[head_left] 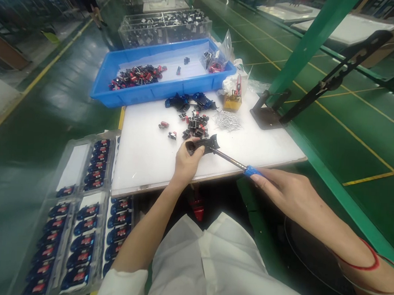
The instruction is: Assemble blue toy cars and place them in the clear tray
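Observation:
My left hand (pixel 187 161) is closed around a dark plastic housing (pixel 211 142) above the near part of the white table board (pixel 143 171). In my right hand (pixel 280 187) is a screwdriver with a blue handle (pixel 252 171); its metal shaft reaches left and the tip meets the housing. Just beyond my left hand lies a pile of small black and red parts (pixel 196 124), with two loose ones to its left. Dark blue housings (pixel 177 102) lie behind the pile. Thin silvery pins (pixel 228 120) are heaped to its right.
A blue tray (pixel 160 90) with black and red parts stands across the back. Finished-looking blue and red pieces fill clear trays (pixel 70 229) at lower left. A yellow block (pixel 232 103) and a black metal stand (pixel 267 116) are at right, beside a green post (pixel 308 47).

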Motion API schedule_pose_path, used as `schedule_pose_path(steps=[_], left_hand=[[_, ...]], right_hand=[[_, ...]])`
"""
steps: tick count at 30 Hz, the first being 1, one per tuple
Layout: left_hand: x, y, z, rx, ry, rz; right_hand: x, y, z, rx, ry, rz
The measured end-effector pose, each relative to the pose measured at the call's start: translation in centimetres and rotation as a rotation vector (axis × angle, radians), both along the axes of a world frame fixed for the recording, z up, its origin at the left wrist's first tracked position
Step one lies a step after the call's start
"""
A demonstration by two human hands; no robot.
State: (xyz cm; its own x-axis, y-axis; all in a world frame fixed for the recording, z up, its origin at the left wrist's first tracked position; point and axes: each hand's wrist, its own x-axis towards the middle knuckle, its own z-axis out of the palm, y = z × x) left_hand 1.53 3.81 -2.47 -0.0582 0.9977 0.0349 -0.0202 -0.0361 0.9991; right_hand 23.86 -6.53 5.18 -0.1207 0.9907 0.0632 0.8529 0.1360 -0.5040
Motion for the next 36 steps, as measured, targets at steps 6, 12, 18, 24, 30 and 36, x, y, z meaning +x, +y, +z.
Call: schedule_pose_path(steps=[6,12,18,24,30,36], left_hand=[[-0.07,0.01,-0.17,0.001,-0.005,-0.005],[0.02,-0.03,-0.14,0.000,-0.025,-0.007],[-0.10,0.03,-0.21,0.010,-0.020,-0.010],[-0.10,0.07,-0.23,0.009,-0.014,-0.011],[-0.03,-0.06,-0.03,0.010,0.013,0.001],[-0.14,-0.06,-0.02,0.026,0.041,0.000]], right_hand=[[-0.19,0.29,-0.46,0.019,-0.019,0.001],[-0.40,0.42,-0.52,0.039,-0.032,0.010],[-0.39,0.54,-0.50,0.032,-0.051,0.015],[-0.44,0.56,-0.67,0.034,-0.061,0.008],[-0.40,0.71,-0.57,0.007,-0.065,0.013],[-0.33,0.99,-0.25,0.002,-0.073,0.021]])
